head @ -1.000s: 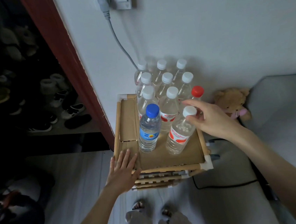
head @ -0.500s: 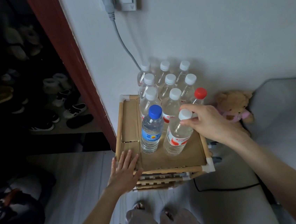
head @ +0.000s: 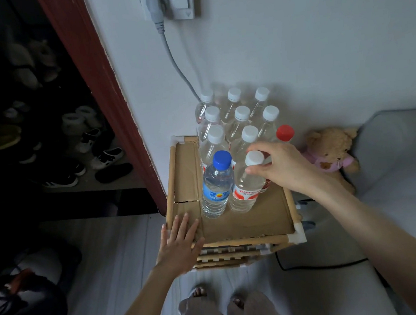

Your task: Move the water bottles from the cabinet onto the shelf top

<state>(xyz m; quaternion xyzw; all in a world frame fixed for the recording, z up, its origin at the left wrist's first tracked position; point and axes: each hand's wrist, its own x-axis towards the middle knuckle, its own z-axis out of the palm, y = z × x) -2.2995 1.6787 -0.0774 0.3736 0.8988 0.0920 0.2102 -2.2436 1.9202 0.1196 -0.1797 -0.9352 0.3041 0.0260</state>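
Several clear water bottles stand on the cardboard shelf top (head: 249, 219) against the wall. Most have white caps, one a red cap (head: 285, 132). In the front row a blue-capped bottle (head: 216, 186) stands beside a white-capped bottle with a red label (head: 246, 191). My right hand (head: 277, 168) grips that white-capped bottle at its neck, just under the cap. My left hand (head: 178, 240) lies flat, fingers spread, on the shelf top's front left corner.
The wooden shelf frame (head: 262, 241) has lower slatted tiers. A teddy bear (head: 329, 152) sits right of it, beside a grey bed (head: 396, 176). A grey cable (head: 176, 65) hangs from the wall socket. Shoes (head: 99, 156) fill the dark doorway on the left. A black cable lies on the floor.
My right hand has slid the white-capped red-label bottle leftward and stood it closer to the blue-capped bottle. My left hand has stayed on the corner.
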